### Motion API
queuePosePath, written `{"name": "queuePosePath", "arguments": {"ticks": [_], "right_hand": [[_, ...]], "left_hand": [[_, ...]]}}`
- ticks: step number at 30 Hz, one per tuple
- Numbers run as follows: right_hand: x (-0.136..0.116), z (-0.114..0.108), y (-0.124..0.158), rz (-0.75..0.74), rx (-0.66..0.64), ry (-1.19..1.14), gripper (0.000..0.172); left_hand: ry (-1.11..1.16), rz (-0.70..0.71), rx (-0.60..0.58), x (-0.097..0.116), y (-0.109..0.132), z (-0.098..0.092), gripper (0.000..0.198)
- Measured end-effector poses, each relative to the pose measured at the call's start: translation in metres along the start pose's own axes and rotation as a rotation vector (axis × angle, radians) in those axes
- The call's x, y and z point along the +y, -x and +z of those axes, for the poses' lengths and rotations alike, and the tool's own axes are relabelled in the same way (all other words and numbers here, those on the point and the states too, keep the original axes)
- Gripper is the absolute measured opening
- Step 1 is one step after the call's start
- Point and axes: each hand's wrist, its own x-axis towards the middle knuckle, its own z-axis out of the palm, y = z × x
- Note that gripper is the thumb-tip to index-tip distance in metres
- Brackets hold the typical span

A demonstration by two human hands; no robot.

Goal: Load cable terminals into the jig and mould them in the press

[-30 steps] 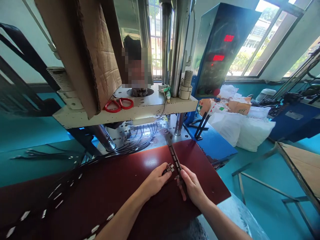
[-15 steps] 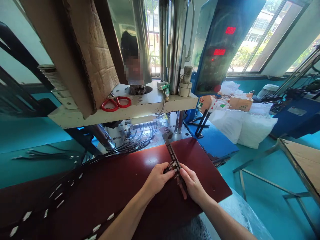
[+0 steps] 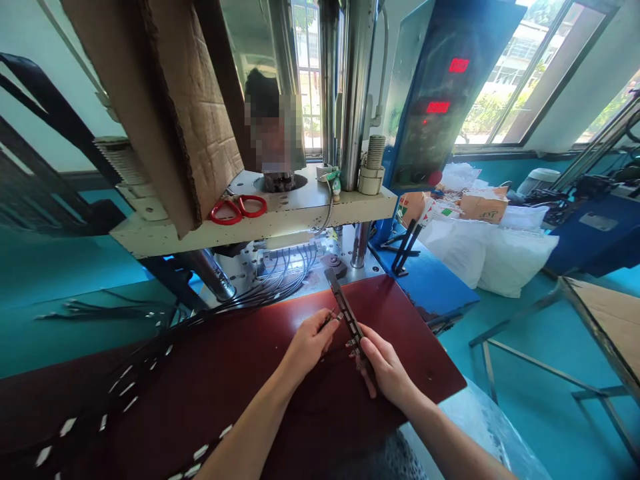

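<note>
My right hand (image 3: 387, 365) is closed around a long, narrow, dark metal bar with slots (image 3: 345, 308), which slants away from me above the tabletop. Small metallic pieces (image 3: 353, 348) sit along the bar's lower left side, near a reddish end (image 3: 369, 385). My left hand (image 3: 307, 345) is just left of the bar, thumb and fingers pinched on a small connector-like piece with a shiny tip (image 3: 340, 317). That tip is close to the bar's edge; I cannot tell whether they touch. Fingers hide most of the small piece.
A dark red tabletop (image 3: 225, 353) lies under my hands. Black cables (image 3: 240, 297) run from the press mould (image 3: 287, 259) to the left. Red-handled scissors (image 3: 239, 209) rest on the press plate (image 3: 300, 217) beside cardboard (image 3: 200, 113). A blue control box (image 3: 425, 87) stands to the right.
My left hand has moved away from the bar, a little left and up, with the small piece pinched in it. My right hand still holds the bar in nearly the same place.
</note>
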Motion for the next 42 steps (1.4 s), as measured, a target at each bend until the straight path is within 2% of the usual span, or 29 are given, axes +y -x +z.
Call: {"name": "queuePosePath", "arguments": {"ticks": [2,8,16,20,24,27,30,33,36,38,42], "right_hand": [[0.0,0.001,0.001,0.007,0.028,-0.044,0.053],[-0.001,0.001,0.0,0.02,0.016,-0.075,0.053],[-0.002,-0.004,-0.002,0.039,-0.045,-0.061,0.051],[-0.002,-0.005,-0.003,0.036,-0.045,-0.015,0.05],[-0.003,-0.004,-0.004,0.027,-0.098,0.087,0.049],[-0.003,-0.003,-0.003,0.032,-0.099,0.094,0.05],[-0.005,-0.003,-0.001,0.031,-0.07,0.042,0.05],[-0.006,-0.003,0.0,0.033,-0.082,0.02,0.048],[-0.006,-0.004,-0.002,0.042,-0.077,0.005,0.047],[-0.006,-0.004,-0.003,0.051,-0.07,-0.011,0.049],[-0.009,-0.004,-0.003,0.051,-0.077,-0.031,0.049]], "left_hand": [[-0.044,-0.005,0.021,-0.001,-0.001,-0.003,0.027],[-0.164,0.018,-0.091,-0.006,-0.001,-0.001,0.026],[-0.006,-0.086,-0.137,-0.009,-0.004,-0.001,0.03],[-0.026,-0.055,-0.137,-0.011,-0.005,0.0,0.03],[-0.031,-0.03,-0.102,-0.013,-0.005,0.002,0.028],[-0.031,-0.048,-0.109,-0.007,-0.002,0.0,0.03],[-0.036,-0.108,-0.145,0.002,0.002,-0.011,0.03],[-0.001,-0.148,-0.113,0.006,0.005,-0.024,0.034],[0.026,-0.143,-0.013,0.003,0.007,-0.03,0.033],[0.045,-0.148,0.028,0.001,0.008,-0.027,0.029],[0.034,-0.157,0.02,0.002,0.004,-0.014,0.029]]}}
